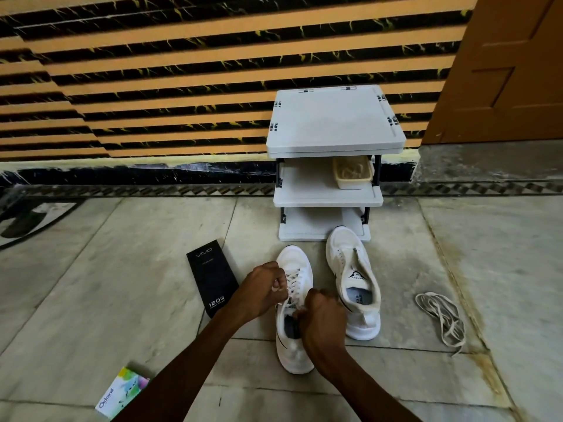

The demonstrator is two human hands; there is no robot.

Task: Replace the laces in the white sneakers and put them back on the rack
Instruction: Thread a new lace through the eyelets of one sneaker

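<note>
Lacing the left sneaker (294,260); my left hand (268,287) and right hand (323,318) each pinch its lace (294,281). Next, I reckon: knot it.

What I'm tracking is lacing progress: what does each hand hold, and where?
The near sneaker's lace: left hand pinches it beside the eyelets, right hand at the collar end.

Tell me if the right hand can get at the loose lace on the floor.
Probably yes. The loose lace lies uncovered on the floor; only the second sneaker stands between it and the right hand, low enough to pass over. That hand grips the near sneaker's lace, though, and must let go first.
</note>
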